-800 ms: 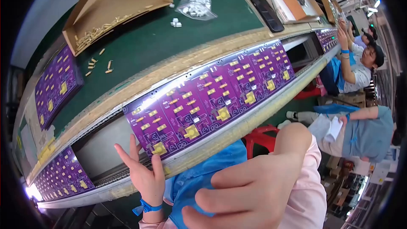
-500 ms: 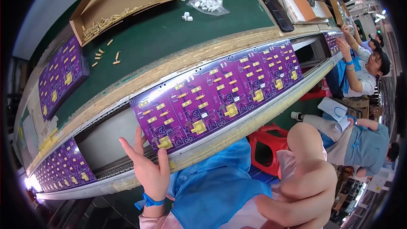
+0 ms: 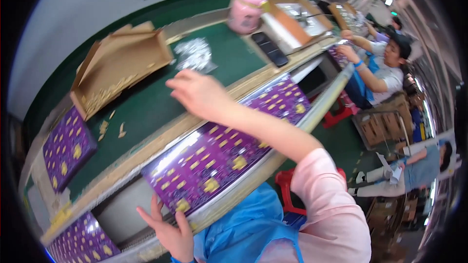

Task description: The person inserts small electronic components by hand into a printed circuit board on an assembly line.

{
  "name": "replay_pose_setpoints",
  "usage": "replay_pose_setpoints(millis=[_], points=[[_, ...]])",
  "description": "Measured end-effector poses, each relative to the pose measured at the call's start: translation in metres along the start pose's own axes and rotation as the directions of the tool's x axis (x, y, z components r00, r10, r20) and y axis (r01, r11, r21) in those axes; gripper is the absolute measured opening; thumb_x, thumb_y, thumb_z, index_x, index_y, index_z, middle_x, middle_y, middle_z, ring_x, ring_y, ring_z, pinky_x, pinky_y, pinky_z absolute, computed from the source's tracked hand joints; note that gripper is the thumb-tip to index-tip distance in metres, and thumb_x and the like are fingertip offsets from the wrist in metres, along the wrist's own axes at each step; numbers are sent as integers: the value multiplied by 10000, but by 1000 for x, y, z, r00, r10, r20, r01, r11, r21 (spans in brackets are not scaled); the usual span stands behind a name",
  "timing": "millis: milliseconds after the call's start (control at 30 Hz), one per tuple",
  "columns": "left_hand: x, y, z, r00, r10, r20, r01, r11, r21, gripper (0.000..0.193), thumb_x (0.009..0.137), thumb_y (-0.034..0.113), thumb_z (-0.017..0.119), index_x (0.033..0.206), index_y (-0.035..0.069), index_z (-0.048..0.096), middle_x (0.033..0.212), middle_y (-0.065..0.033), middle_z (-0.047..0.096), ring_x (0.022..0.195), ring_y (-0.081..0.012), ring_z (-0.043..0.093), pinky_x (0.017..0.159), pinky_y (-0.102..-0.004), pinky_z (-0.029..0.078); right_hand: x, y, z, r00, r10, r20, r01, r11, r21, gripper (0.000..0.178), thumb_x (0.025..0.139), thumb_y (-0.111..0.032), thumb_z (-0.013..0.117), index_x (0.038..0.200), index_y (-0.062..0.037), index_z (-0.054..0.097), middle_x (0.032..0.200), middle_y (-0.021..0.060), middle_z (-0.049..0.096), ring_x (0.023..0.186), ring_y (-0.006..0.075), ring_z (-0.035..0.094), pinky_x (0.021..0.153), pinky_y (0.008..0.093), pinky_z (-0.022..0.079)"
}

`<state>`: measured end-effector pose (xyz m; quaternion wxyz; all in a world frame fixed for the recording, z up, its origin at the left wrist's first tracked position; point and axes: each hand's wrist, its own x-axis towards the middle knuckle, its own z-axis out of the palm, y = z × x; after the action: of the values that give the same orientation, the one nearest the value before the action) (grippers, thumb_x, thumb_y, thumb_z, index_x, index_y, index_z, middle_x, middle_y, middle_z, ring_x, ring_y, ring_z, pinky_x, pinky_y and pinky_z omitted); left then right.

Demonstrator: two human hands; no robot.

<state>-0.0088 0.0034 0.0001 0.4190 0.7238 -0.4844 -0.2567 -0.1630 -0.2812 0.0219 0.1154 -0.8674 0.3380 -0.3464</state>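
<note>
My left hand (image 3: 170,231) is at the near left corner of a long purple circuit board (image 3: 200,158), its fingers spread and the thumb by the lower edge. Whether it touches the board is unclear. Gold-coloured parts dot that board, which lies along the rails in front of me. Stretched across it, my right arm brings my right hand (image 3: 202,96) over the green mat (image 3: 146,112), just below a clear bag of white parts (image 3: 194,54). The right fingers are bent together, slightly blurred, and hide whatever is at their tips.
An open cardboard box (image 3: 122,63) holds small gold parts; several loose ones (image 3: 104,127) lie nearby. Stacked purple boards (image 3: 68,148) stand left, another board (image 3: 83,241) lies near left. Beyond are a black phone (image 3: 270,48), pink container (image 3: 247,9) and a co-worker (image 3: 378,63).
My right hand has swung from the lower right, near my body, across the board to the mat by the bag. My left hand stays by the board's corner; the whole view has shifted and tilted.
</note>
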Motion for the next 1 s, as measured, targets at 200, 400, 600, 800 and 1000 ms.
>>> replay_pose_setpoints(millis=[200,400,600,800,1000], points=[[5,30,-6,987,-156,44,151,984,100,967,946,337,625,1497,-126,-21,1387,-260,519,1163,-424,569,982,-437,473,5,46,50,991,132,37,-121,966,-227,177,821,-183,700,963,-81,671,969,125,580,904,311,632,760,414,538],[2,24,-3,996,-86,22,82,985,155,995,940,362,632,1509,-105,-36,1372,-258,534,1149,-434,565,973,-457,470,2,51,52,997,61,42,-45,948,-315,92,803,-67,590,874,-10,608,953,149,572,940,301,608,753,394,541],[3,11,3,999,-22,-37,23,999,37,1014,928,359,651,1522,-79,-44,1397,-281,497,1200,-430,537,1011,-459,443,-1,52,36,999,12,37,0,952,-307,94,800,-62,601,887,-47,631,864,134,595,890,308,624,752,404,538],[1,2,-4,995,29,-96,-18,994,111,956,931,289,659,1530,-72,8,1466,-305,395,1311,-428,445,1092,-477,363,2,39,32,980,90,-178,-74,993,94,67,843,-43,610,896,-29,648,870,186,645,841,359,649,742,432,531],[5,12,-16,944,320,-76,-299,932,206,426,859,-22,619,1282,-34,564,1285,-211,580,1126,-326,591,934,-380,479,-61,-83,-40,767,299,568,-642,365,674,145,942,-62,624,1049,32,647,854,56,678,788,110,658,695,261,540]])
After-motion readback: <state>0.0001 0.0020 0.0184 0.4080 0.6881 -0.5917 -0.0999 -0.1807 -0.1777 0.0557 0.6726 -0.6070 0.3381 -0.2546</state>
